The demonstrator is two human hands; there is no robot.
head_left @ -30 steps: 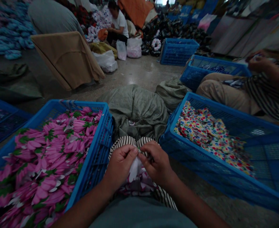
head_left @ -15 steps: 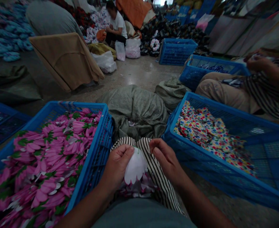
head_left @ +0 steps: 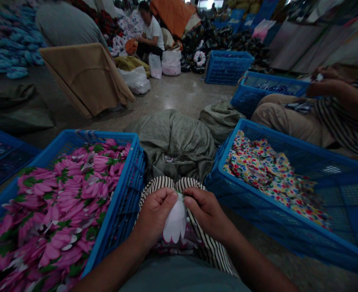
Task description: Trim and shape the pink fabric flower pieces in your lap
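Observation:
Between my hands hangs a petal-shaped cloth piece, its white side facing me and its scalloped edge down. My left hand pinches its upper left corner between thumb and fingers. At its upper right corner my right hand is closed, thumb against forefinger, with a bit of green at the fingertips. Below, more pink and white pieces lie in my lap on striped trousers, partly hidden by the held piece and my hands.
A blue crate of pink petal pieces stands at left; another blue crate with colourful dotted fabric stands at right. Grey-green sacks lie ahead. A co-worker in stripes sits at right. A cloth-draped chair stands far left.
My right hand has moved left and down to the top of the cloth piece and closed on it. The piece now hangs narrower between both hands.

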